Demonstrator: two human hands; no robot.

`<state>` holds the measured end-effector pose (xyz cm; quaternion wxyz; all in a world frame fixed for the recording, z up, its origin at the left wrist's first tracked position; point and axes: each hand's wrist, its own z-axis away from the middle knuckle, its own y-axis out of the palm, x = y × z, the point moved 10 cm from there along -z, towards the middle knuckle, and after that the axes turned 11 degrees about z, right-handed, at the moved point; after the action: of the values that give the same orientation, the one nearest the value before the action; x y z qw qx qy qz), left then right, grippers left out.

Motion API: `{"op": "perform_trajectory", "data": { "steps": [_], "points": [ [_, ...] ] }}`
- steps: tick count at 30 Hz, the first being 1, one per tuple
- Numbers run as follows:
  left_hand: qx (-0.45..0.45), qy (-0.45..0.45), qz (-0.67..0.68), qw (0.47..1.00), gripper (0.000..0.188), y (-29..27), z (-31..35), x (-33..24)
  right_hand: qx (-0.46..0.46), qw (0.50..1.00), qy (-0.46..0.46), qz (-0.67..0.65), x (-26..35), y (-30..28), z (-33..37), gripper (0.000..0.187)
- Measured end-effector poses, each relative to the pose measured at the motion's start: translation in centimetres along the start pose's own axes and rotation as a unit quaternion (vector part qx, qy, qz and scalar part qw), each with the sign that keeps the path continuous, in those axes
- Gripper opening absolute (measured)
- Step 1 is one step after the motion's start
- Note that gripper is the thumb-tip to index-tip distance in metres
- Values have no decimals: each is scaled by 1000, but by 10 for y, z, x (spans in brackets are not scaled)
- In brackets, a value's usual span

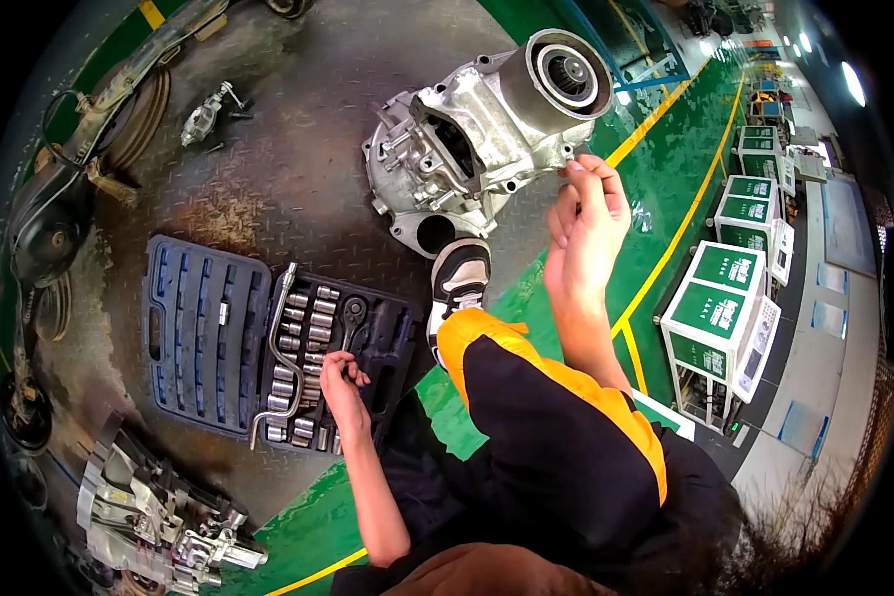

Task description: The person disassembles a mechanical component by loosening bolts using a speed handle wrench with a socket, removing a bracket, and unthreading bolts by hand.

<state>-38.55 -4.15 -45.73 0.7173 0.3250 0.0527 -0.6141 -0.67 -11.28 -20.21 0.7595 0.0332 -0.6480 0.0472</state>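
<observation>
My left hand is over the right half of an open blue socket case. Its fingers are curled in among the chrome sockets, and what they hold, if anything, is hidden. A ratchet lies in the case just beyond the hand. Along the hinge side rests a long bent speed handle. My right hand is raised with fingers pinched at the right edge of a large silver gearbox housing. Anything between those fingertips is too small to make out.
My shoe is close to the housing's round opening. Another gearbox lies at lower left, a small metal part at upper left, and an axle assembly along the left. White-framed units with green panels line the right side.
</observation>
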Motion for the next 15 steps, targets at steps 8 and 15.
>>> {"op": "perform_trajectory", "data": {
  "steps": [8,15],
  "points": [
    [-22,10,10,1000,16,-15,0,-1,14,999,-30,9,1,3,1,12],
    [-11,-4,1,1000,17,-2,5,10,-2,1000,-10,10,-2,3,2,13]
  ]
}}
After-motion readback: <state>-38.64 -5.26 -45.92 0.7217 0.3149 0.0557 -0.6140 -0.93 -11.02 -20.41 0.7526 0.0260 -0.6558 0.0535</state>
